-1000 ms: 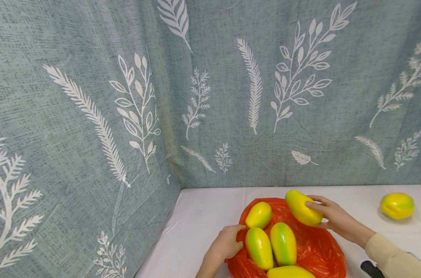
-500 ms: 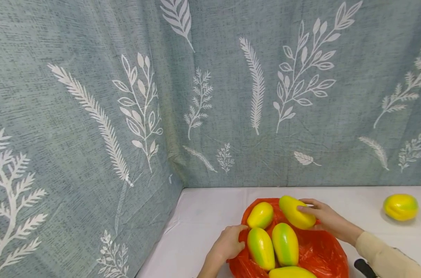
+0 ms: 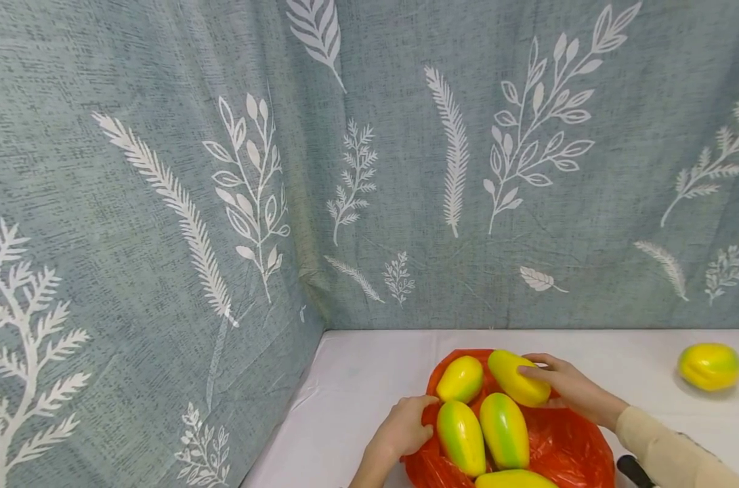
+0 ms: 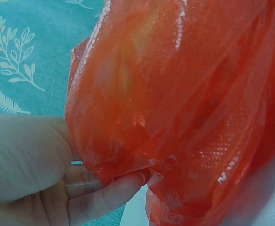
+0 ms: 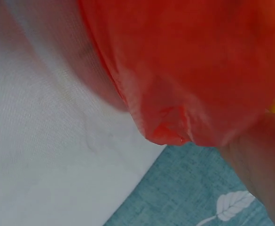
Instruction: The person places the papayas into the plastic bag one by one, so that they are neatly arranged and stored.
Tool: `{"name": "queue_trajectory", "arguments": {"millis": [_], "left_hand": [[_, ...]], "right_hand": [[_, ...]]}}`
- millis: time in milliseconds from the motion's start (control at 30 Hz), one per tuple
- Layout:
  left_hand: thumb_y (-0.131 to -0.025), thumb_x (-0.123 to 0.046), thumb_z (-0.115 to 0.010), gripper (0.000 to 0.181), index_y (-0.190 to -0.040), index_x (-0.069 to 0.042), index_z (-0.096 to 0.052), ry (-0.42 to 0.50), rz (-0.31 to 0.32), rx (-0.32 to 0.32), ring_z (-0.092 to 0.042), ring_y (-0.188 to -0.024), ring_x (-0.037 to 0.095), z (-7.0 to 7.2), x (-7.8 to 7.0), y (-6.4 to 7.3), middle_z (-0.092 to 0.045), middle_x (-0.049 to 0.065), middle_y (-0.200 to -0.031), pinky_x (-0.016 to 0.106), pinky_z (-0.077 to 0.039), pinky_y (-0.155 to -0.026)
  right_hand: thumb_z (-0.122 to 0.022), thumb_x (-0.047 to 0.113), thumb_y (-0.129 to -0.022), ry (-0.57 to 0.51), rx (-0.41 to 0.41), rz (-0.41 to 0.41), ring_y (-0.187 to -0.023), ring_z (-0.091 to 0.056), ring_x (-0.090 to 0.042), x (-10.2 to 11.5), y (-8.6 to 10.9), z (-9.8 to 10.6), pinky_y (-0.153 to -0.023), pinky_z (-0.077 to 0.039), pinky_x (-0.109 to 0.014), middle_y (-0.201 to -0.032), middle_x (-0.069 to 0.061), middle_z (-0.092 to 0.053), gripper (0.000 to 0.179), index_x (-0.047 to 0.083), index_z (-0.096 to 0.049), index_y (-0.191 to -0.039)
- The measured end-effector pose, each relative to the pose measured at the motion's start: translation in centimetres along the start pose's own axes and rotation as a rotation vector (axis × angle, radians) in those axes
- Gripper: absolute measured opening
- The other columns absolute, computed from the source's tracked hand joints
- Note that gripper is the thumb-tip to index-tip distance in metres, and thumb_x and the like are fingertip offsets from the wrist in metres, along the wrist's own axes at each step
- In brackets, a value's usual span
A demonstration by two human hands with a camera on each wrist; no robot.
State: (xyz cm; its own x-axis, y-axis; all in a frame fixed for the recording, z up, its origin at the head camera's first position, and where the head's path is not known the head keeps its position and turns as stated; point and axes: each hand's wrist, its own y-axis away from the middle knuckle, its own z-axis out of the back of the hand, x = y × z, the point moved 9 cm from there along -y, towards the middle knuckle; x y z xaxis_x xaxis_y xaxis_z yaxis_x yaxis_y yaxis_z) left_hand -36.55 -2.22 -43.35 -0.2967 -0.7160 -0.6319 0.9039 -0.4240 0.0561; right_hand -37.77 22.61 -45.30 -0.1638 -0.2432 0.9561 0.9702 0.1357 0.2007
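My right hand grips a yellow mango at the back right of a red plastic bag, low over its opening. My left hand pinches the bag's left edge. In the left wrist view, its fingers curl under the thin red film. Inside the bag lie several more yellow mangoes with green streaks, one at the back left, two side by side in the middle, and one at the front, cut by the frame. In the right wrist view, red film hides most of the right hand.
Another mango lies on the white tabletop at the far right. Grey-green curtains with white leaf prints stand behind and at the left. A black rod-like piece shows beneath the right sleeve.
My right hand has brought the mango leftward and down into the back of the bag. The left hand keeps its hold on the edge. The whole view has shifted slightly.
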Motion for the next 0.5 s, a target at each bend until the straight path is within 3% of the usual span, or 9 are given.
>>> {"name": "queue_trajectory", "arguments": {"millis": [233,500], "left_hand": [[-0.085,0.0,-0.066,0.039,-0.124,-0.005,-0.061,0.026,0.03,0.011,-0.055,-0.081,0.02,-0.1,0.17,0.0,-0.063,0.006,-0.108,0.043,-0.056,-0.072],[-0.085,0.001,-0.066,0.039,-0.123,-0.004,-0.061,0.015,0.02,0.001,-0.055,-0.082,0.02,0.01,0.09,-0.03,-0.063,0.006,-0.108,0.044,-0.056,-0.074]], "right_hand": [[-0.054,0.04,-0.096,-0.005,0.001,0.0,-0.106,-0.052,-0.031,-0.57,-0.43,-0.17,-0.086,-0.05,-0.049,-0.131,-0.027,-0.042,0.072,-0.008,-0.026,-0.142],[-0.053,0.04,-0.096,-0.029,-0.003,-0.006,-0.105,-0.052,-0.031,-1.05,-0.96,-0.27,-0.087,-0.05,-0.05,-0.129,-0.026,-0.044,0.071,-0.008,-0.026,-0.141]]}}
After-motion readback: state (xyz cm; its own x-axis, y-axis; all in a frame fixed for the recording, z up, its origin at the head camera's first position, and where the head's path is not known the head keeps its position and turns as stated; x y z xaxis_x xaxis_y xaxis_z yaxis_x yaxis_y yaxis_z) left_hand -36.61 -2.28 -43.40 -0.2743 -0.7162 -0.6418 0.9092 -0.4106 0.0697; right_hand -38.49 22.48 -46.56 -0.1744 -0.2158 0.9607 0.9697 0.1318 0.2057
